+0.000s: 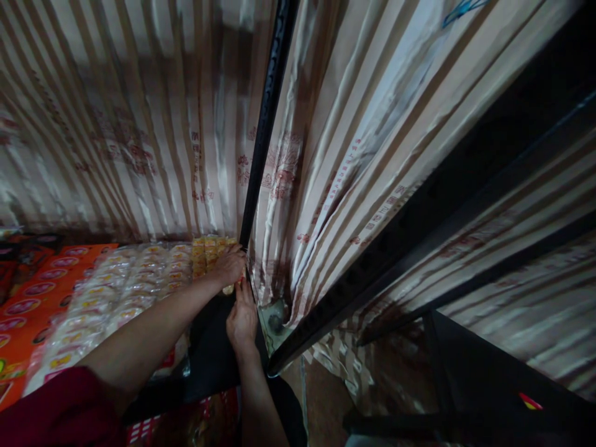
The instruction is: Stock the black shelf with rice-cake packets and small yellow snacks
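Both hands meet at the right-hand end of a black shelf, beside an upright black post (pixel 261 143). My left hand (pixel 228 267) reaches over a block of small yellow packets (pixel 205 251), its fingers bent round a yellow packet (pixel 228 289) whose edge shows under the palm. Just below, my right hand (pixel 243 318) has its fingers closed together against the same packet from the near side. The two hands hide most of it. Left of the yellow block lie rows of clear-wrapped pale packets (pixel 133 282).
Orange printed packages (pixel 44 285) lie at the far left. Pleated printed sheeting (pixel 139 124) hangs behind the shelf. A thick black beam (pixel 395 236) slants across the right. Below the shelf are a red basket (pixel 139 431) and a brown tiled floor (pixel 326 385).
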### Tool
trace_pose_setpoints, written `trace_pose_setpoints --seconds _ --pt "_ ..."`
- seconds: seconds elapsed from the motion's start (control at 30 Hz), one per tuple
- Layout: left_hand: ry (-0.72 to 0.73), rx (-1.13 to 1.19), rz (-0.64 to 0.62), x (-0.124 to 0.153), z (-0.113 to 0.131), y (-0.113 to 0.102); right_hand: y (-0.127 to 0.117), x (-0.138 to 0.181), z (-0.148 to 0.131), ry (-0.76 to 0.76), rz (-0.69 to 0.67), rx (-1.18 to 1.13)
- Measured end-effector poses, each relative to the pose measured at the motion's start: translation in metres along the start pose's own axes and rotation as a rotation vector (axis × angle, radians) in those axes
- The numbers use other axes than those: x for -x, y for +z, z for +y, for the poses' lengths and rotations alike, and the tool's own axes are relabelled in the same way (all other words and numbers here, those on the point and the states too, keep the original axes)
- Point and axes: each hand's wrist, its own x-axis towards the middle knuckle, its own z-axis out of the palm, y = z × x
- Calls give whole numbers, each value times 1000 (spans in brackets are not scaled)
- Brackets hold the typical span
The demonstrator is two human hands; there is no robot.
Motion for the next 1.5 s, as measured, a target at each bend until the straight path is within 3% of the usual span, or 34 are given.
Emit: trace_pose_setpoints --seconds 0.23,0.43,0.63,0.8,1.03,1.5 --pt "2 4 19 -1 1 -1 -3 -1 -2 14 2 -9" --pt "120 38 51 -7 -5 5 -2 -6 0 27 66 -114" --pt "178 7 89 -8 -7 7 -4 -9 -1 45 31 -132" --pt "210 6 20 -7 -2 2 -5 -9 -2 68 -9 -107" --pt "148 -23 -33 0 -1 3 -5 -10 -2 63 -24 -107" --pt "220 -2 7 7 5 -9 -4 -7 -3 45 49 -85"
